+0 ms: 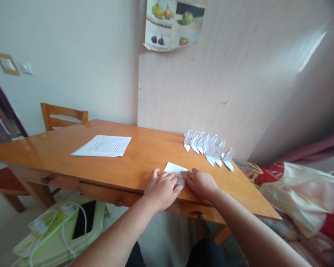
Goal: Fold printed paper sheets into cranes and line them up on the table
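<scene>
A small folded sheet of printed paper (174,168) lies near the front edge of the table. My left hand (161,188) rests over its left and near side, with the fingers on the paper and the thumb near its lower corner. From the right, my right hand (202,182) holds the paper's edge with its fingers drawn together. Part of the sheet is hidden under my fingers. Beyond my right hand stand several folded paper cranes (210,152), grouped in close rows.
A stack of printed sheets (102,145) lies left on the wooden table (150,148). A chair (64,113) stands behind its left end. Below left, a power strip with cables (51,226) and a dark phone (84,219) rest on a pale green surface. Bags (300,196) lie right.
</scene>
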The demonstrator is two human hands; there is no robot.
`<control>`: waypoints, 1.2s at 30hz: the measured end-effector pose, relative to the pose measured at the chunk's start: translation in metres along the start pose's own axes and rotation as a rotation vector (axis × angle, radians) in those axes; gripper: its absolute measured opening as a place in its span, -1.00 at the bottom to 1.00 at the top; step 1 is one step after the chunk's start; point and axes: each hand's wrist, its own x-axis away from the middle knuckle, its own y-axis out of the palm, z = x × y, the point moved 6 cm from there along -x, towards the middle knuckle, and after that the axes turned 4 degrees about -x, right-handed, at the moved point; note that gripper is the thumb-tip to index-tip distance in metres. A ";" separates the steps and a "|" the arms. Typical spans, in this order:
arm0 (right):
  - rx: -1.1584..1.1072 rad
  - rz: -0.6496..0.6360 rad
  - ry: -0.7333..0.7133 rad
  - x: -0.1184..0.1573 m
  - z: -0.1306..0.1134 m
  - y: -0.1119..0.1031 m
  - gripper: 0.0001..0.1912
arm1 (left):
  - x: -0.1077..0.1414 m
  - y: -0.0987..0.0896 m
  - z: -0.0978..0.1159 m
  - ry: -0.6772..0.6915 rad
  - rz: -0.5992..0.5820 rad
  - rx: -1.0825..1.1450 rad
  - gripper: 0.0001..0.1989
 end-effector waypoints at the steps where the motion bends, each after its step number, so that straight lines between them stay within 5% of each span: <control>1: -0.005 0.014 0.018 -0.002 0.003 0.001 -0.57 | 0.000 0.000 0.000 -0.003 0.001 0.000 -0.67; 7: -0.074 0.159 0.007 -0.004 0.013 0.003 -0.60 | 0.003 0.002 -0.002 -0.010 0.020 0.015 -0.57; 14: -0.143 0.127 -0.172 0.005 -0.002 0.001 -0.61 | 0.004 0.008 -0.008 0.023 0.010 0.016 -0.47; 25: -0.071 0.220 -0.128 0.067 -0.033 -0.013 -0.77 | 0.001 0.000 -0.002 -0.045 0.007 -0.052 -0.63; 33: -0.314 0.212 -0.296 0.100 -0.082 -0.011 -0.48 | 0.001 0.010 -0.012 -0.085 -0.061 0.020 -0.74; 36: -0.413 0.225 -0.336 0.099 -0.076 -0.016 -0.56 | 0.001 0.009 -0.011 -0.057 -0.083 0.034 -0.73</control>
